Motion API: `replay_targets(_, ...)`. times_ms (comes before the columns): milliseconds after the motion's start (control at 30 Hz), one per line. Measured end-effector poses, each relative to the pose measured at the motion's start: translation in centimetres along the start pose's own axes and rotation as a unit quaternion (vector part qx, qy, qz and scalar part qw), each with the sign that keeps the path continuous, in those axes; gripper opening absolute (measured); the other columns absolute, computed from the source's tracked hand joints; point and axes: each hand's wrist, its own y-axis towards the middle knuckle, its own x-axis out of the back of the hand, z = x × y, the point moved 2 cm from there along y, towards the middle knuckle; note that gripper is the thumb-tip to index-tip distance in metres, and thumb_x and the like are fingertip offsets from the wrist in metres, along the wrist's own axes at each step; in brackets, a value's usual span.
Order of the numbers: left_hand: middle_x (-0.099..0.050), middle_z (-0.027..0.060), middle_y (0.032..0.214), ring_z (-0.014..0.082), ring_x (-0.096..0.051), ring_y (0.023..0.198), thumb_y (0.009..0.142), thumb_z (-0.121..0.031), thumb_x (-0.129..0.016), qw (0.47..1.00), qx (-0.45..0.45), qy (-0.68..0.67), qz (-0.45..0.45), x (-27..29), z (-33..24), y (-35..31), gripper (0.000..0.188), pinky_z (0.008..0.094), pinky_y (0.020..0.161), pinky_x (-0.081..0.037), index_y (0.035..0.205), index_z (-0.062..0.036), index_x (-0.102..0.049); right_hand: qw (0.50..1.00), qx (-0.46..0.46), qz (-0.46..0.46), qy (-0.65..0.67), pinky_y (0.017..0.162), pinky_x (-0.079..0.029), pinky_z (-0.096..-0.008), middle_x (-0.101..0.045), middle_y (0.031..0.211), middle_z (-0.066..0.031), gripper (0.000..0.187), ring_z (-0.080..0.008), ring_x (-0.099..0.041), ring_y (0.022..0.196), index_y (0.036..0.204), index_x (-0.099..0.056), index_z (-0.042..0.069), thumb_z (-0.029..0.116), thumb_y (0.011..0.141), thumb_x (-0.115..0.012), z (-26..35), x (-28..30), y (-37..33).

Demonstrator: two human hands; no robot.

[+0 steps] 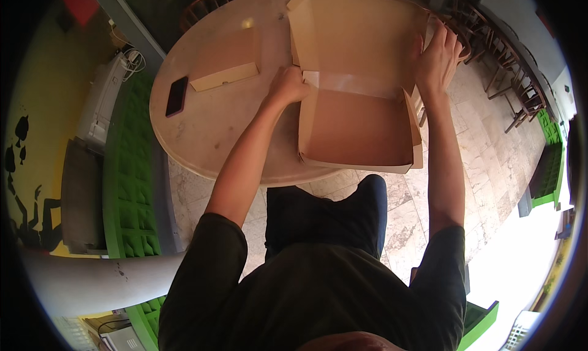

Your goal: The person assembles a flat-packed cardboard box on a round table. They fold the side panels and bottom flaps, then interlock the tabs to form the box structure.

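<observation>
A large brown cardboard box (361,127) stands at the table's near right edge, its lid (367,33) raised and tilted back, away from me. My left hand (288,86) is closed at the box's left side, by the corner where lid and base meet; its fingertips are partly hidden. At the lid's right side flap, my right hand (438,60) has its fingers curled over the edge, with the thumb toward the inside. A side flap (300,36) on the lid's left sticks up. Brown inner surfaces show in both base and lid.
On the round pale table (214,134), a smaller closed cardboard box (226,60) lies to the left, beside a dark phone (177,97). Wooden chairs (511,85) stand at the right. A green lattice panel (131,179) runs along the left.
</observation>
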Motion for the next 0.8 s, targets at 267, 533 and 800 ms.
replay_targets(267,-0.075,0.0258,0.103,0.0412,-0.073,0.106,0.09,-0.02,-0.076,0.993,-0.01,-0.021,-0.114,-2.3,-2.1,-2.2,0.026,0.0491,0.087,-0.057,0.103,0.0024,-0.075,0.869,-0.003,0.444,0.219,0.089,-0.056,-0.0423,-0.072,0.114,-0.0168,0.041,-0.0325,-0.07,0.1,0.133,-0.065,0.004,0.013,0.093,-0.071,6.7,-1.7,-5.4)
replay_targets(533,-0.072,0.0241,0.083,0.0408,-0.073,0.079,0.096,-0.011,-0.071,0.955,-0.051,-0.174,-0.235,-3.2,-4.4,-7.7,0.015,0.0479,0.071,-0.053,0.093,0.0034,-0.068,0.617,-0.164,0.667,0.384,0.075,-0.055,-0.0352,-0.071,0.097,-0.01,0.047,-0.0197,-0.069,0.083,0.136,-0.065,0.006,0.044,0.111,-0.053,9.2,-7.9,-7.7)
replay_targets(800,-0.061,0.0084,0.071,0.0156,-0.054,0.064,0.102,-0.01,-0.065,0.903,-0.004,-0.362,-0.232,-4.7,-4.3,-10.8,0.016,0.0362,0.062,-0.046,0.091,0.0011,-0.062,0.588,-0.282,0.608,0.453,0.067,-0.052,-0.0336,-0.069,0.083,-0.0096,0.036,-0.0175,-0.065,0.072,0.103,-0.068,0.001,0.037,0.104,-0.061,11.0,-10.7,-7.3)
